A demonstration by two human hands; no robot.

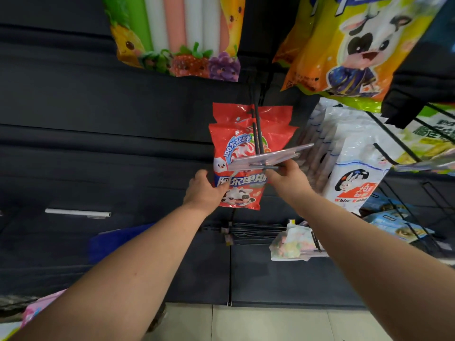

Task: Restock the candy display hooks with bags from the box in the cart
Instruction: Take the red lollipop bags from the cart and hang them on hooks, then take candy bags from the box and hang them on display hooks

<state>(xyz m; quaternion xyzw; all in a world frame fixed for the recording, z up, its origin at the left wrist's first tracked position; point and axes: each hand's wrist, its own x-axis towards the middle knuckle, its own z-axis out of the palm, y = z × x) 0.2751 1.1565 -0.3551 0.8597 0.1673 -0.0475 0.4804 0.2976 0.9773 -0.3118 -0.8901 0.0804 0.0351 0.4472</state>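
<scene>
A red candy bag (242, 153) with a cartoon cow hangs on a black double-prong display hook (257, 134), with at least one more red bag behind it. My left hand (205, 191) grips the front bag's lower left side. My right hand (288, 179) holds the front end of the hook, just under its clear price-tag holder (270, 157). The box and the cart are out of view.
White rabbit-brand bags (354, 168) hang on the hook to the right. A yellow cow bag (357, 50) and a fruit-print bag (177, 38) hang above. Pastel candy bags (290, 244) and blue bags (394, 222) hang lower right. The dark slat wall (98, 143) spreads left.
</scene>
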